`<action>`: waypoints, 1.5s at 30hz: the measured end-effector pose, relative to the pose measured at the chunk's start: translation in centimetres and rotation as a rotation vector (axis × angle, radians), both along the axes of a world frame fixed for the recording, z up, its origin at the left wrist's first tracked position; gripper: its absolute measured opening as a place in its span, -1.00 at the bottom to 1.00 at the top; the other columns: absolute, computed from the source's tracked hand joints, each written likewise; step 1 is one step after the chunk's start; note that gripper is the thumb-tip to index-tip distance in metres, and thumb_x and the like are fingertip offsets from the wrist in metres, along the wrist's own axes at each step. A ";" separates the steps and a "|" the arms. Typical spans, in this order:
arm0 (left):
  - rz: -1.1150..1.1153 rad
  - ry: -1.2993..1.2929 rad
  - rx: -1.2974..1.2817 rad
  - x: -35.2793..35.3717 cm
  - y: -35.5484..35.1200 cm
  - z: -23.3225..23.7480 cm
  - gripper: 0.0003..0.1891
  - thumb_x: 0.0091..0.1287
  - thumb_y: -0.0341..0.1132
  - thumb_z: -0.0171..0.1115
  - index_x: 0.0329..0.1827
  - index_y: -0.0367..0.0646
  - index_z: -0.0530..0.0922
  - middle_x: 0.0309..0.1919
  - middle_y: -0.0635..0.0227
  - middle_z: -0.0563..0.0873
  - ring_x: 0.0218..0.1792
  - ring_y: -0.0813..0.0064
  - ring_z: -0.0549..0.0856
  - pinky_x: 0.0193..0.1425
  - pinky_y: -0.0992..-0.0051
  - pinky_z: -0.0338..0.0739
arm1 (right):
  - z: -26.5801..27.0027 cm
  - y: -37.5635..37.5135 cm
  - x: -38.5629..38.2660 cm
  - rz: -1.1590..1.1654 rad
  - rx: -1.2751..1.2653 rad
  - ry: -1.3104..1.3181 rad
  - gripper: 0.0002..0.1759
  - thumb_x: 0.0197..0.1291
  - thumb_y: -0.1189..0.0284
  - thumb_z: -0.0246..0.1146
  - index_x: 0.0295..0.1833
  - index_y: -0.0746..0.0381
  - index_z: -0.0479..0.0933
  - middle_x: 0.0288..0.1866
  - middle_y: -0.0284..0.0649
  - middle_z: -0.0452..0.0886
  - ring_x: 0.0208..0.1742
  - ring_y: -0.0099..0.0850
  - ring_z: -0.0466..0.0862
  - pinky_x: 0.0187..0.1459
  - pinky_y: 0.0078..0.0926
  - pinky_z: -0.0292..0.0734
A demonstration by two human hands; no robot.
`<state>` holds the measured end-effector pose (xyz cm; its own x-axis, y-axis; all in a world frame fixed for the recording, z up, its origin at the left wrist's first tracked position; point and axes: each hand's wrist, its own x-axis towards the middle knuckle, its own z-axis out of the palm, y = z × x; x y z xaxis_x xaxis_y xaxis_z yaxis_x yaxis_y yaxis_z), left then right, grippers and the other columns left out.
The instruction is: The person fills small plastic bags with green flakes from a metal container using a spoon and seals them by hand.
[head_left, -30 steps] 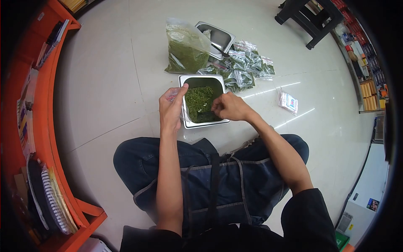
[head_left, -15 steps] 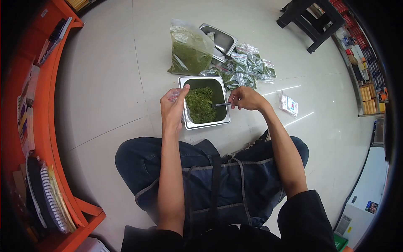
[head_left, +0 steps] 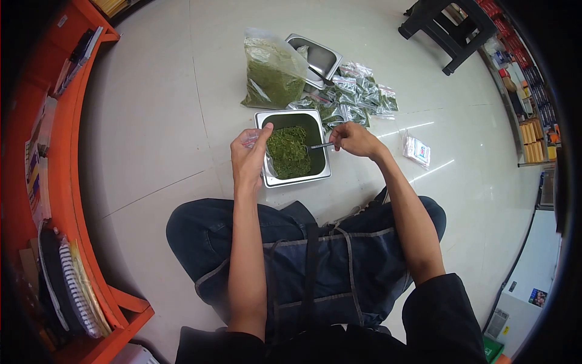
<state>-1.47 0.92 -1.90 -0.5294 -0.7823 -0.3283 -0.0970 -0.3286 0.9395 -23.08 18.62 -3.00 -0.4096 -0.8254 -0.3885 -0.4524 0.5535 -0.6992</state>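
Note:
A steel container (head_left: 322, 170) of chopped green herbs (head_left: 291, 148) stands on the floor before my crossed legs. At its left rim my left hand (head_left: 246, 159) is closed on a small clear plastic bag (head_left: 268, 165), which hangs partly inside the container. Over the right rim, my right hand (head_left: 356, 141) pinches the handle of a spoon (head_left: 321, 145). The spoon's head is in the herbs and hard to make out.
Beyond the container are a large bag of green herbs (head_left: 273, 76), a second steel container (head_left: 327, 57) and several filled small bags (head_left: 364, 97). A pack of bags (head_left: 416, 151) lies right. Orange shelving (head_left: 73, 164) borders the left; a black stool (head_left: 448, 30) stands back right.
The spoon has risen slightly at its handle, and my right hand with it. The container has shifted a touch to the left. My left hand has barely moved.

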 end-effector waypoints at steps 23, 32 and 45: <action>0.008 0.038 -0.020 -0.1 -0.2 -0.9 -0.60 0.24 -0.10 0.53 -0.26 -0.32 0.66 -0.41 0.40 0.64 -0.37 0.61 0.52 -0.23 0.55 0.43 | -1.3 0.3 -0.2 -0.078 -0.035 -0.225 -0.81 0.04 0.47 0.19 -0.25 0.30 0.64 -0.37 -0.28 0.68 -0.22 -0.47 0.62 -0.11 -0.47 0.49; 0.004 0.025 -0.040 -0.1 -0.1 -0.9 -0.60 0.24 -0.10 0.53 -0.27 -0.33 0.66 -0.41 0.39 0.64 -0.36 0.60 0.53 -0.22 0.54 0.43 | -1.5 0.4 -0.4 -0.078 -0.050 -0.232 -0.82 0.08 0.47 0.21 -0.22 0.31 0.63 -0.35 -0.29 0.68 -0.24 -0.48 0.63 -0.13 -0.47 0.49; 0.010 0.029 -0.023 -0.2 -0.2 -0.9 -0.61 0.24 -0.11 0.54 -0.27 -0.33 0.66 -0.40 0.38 0.64 -0.34 0.59 0.53 -0.20 0.55 0.43 | -1.2 0.5 -0.4 -0.124 -0.102 -0.244 -0.79 0.06 0.48 0.21 -0.21 0.32 0.64 -0.37 -0.26 0.69 -0.27 -0.48 0.63 -0.18 -0.48 0.50</action>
<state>-1.68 0.76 -2.82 -0.5303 -0.7948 -0.2952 -0.0666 -0.3080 0.9490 -23.46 19.14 -4.18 -0.4143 -0.8149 -0.4054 -0.1977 0.5154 -0.8338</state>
